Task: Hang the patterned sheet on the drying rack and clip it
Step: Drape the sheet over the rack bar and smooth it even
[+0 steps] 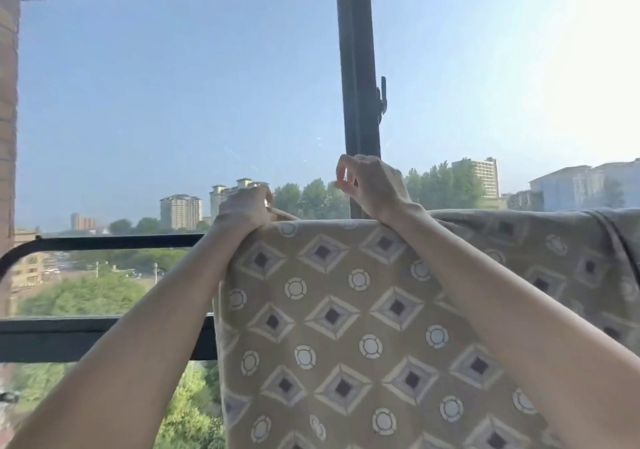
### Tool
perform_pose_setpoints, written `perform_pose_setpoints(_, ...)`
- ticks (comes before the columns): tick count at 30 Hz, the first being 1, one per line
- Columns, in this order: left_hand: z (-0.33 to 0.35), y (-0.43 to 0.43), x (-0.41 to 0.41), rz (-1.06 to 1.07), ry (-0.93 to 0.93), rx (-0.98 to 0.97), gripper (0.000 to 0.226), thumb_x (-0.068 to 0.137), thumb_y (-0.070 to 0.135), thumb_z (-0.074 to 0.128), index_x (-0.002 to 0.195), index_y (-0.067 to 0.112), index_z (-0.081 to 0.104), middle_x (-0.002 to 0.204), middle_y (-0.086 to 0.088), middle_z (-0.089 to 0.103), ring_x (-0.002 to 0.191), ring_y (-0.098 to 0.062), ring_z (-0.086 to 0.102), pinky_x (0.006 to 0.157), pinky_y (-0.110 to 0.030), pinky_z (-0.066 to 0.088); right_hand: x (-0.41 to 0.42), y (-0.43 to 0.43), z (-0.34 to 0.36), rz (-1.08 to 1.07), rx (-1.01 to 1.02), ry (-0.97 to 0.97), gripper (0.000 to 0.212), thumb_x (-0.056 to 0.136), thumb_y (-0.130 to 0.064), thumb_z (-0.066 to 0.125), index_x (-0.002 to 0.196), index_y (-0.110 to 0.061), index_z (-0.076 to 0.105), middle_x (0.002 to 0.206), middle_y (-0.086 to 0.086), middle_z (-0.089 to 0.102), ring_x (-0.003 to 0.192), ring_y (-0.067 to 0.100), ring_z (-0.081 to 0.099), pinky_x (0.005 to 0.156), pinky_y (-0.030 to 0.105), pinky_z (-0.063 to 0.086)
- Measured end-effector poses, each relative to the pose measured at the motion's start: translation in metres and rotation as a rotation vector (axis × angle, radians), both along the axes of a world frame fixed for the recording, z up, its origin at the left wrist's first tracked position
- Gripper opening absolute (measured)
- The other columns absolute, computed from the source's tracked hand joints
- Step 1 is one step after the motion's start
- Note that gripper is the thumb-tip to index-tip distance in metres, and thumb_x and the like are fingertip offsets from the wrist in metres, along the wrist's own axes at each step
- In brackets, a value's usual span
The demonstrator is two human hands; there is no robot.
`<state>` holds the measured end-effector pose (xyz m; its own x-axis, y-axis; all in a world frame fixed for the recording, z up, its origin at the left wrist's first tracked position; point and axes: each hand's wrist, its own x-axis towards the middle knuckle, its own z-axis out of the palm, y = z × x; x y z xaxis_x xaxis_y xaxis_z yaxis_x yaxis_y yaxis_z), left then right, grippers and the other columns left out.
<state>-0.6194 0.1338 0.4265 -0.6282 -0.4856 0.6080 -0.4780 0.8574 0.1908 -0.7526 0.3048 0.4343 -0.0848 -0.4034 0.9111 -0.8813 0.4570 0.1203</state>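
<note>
Two hands up at the rail: the left hand (pixel 244 206) pinches the patterned sheet (pixel 346 327) at its top corner, where it drapes over the drying rack (pixel 104 241). The right hand (pixel 369 185) hovers above with fingers curled; a clip there, I cannot tell. Hanging looks done, clipping comes next. Window frame (pixel 356 84) stands close behind, tight for fingers.

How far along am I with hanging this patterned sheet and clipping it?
Done: the patterned sheet is already draped over the rack bar, hanging down on the near side. In hand: your left hand pinches the sheet's top edge at its left corner, while your right hand is raised just above the fold, fingertips pinched together. Left: clipping; no clip is clearly visible on the sheet yet.
</note>
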Motion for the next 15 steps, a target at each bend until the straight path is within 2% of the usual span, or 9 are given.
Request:
perform_pose_setpoints(4, -0.001, -0.006, 0.003, 0.008, -0.074, 0.06, 0.036, 0.087, 0.012, 0.054, 0.122, 0.022, 0.054, 0.126, -0.005, 0.055, 0.111, -0.025, 0.054, 0.081, -0.03, 0.041, 0.03, -0.004, -0.009, 0.274, -0.067, 0.096, 0.019, 0.095, -0.036, 0.052, 0.091, -0.018, 0.057, 0.072, -0.007, 0.063, 0.054, 0.009, 0.055, 0.053, 0.028, 0.05)
perform_pose_setpoints(7, 0.004, -0.01, -0.001, -0.146, -0.033, 0.219, 0.032, 0.079, 0.013, 0.067, 0.11, 0.023, 0.064, 0.12, -0.003, 0.062, 0.106, -0.021, 0.058, 0.088, -0.031, 0.047, 0.051, -0.004, -0.023, 0.237, 0.016, 0.099, 0.026, 0.094, -0.045, 0.048, 0.092, -0.021, 0.058, 0.07, -0.006, 0.065, 0.055, 0.011, 0.059, 0.055, 0.025, 0.048)
perform_pose_setpoints(9, 0.002, -0.011, 0.003, -0.319, 0.074, 0.3, 0.03, 0.075, 0.019, 0.074, 0.104, 0.021, 0.067, 0.107, -0.001, 0.067, 0.101, -0.018, 0.061, 0.085, -0.029, 0.048, 0.054, -0.004, -0.032, 0.179, 0.117, 0.081, 0.033, 0.091, -0.053, 0.048, 0.097, -0.022, 0.058, 0.074, -0.005, 0.066, 0.058, 0.013, 0.06, 0.058, 0.025, 0.048)
perform_pose_setpoints(10, -0.002, -0.012, 0.007, -0.364, 0.167, 0.266, 0.027, 0.076, 0.026, 0.073, 0.102, 0.022, 0.067, 0.101, 0.002, 0.067, 0.098, -0.016, 0.062, 0.081, -0.027, 0.046, 0.054, -0.004, -0.037, 0.167, 0.15, 0.068, 0.035, 0.089, -0.055, 0.05, 0.099, -0.022, 0.058, 0.074, -0.005, 0.065, 0.059, 0.015, 0.06, 0.06, 0.026, 0.049)
perform_pose_setpoints(12, -0.018, -0.011, 0.016, -0.293, 0.387, 0.087, 0.021, 0.084, 0.034, 0.063, 0.101, 0.021, 0.068, 0.098, 0.005, 0.068, 0.093, -0.014, 0.062, 0.074, -0.025, 0.043, 0.051, -0.004, -0.046, 0.17, 0.172, 0.053, 0.036, 0.087, -0.053, 0.054, 0.101, -0.02, 0.059, 0.07, -0.007, 0.06, 0.057, 0.017, 0.057, 0.061, 0.027, 0.049)
perform_pose_setpoints(15, -0.053, -0.014, 0.028, -0.197, 0.622, -0.103, 0.024, 0.092, 0.03, 0.049, 0.098, 0.015, 0.068, 0.096, -0.001, 0.07, 0.089, -0.019, 0.063, 0.074, -0.027, 0.043, 0.048, -0.004, -0.053, 0.181, 0.146, 0.07, 0.033, 0.087, -0.047, 0.059, 0.102, -0.018, 0.06, 0.067, -0.007, 0.056, 0.054, 0.016, 0.054, 0.06, 0.027, 0.049)
